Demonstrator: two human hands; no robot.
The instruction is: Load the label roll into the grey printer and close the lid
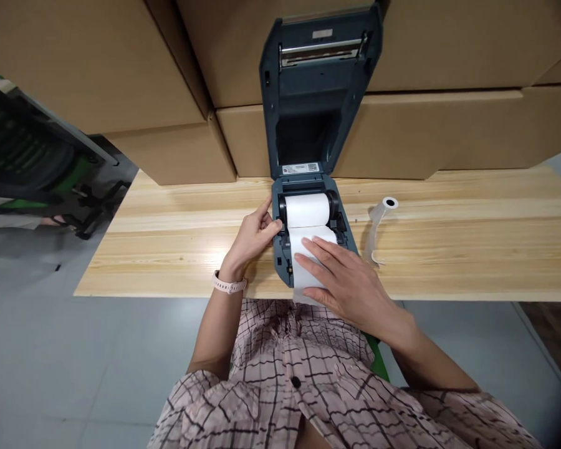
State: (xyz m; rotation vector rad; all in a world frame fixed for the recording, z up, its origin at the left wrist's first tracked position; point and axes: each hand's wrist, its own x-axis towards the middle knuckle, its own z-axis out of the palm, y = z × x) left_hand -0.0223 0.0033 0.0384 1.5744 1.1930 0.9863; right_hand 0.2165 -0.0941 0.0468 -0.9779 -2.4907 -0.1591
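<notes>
A dark blue-grey label printer [282, 265] stands at the front edge of the wooden table, its lid [325, 93] raised. Inside it sits a white paper roll [307, 211], with a strip of paper [302, 265] drawn toward me over the front edge. My left hand [255, 236] rests at the printer's left side, thumb on the rim and fingers apart. Spread flat over the paper strip is my right hand [343, 277]. To the right of the printer lies a small roll [389, 203] with a loose, curled tail.
Large cardboard boxes [449, 131] stand along the back of the wooden table [472, 237], behind the printer. At the far left are a dark and green chair [28, 143] and part of another person's limb.
</notes>
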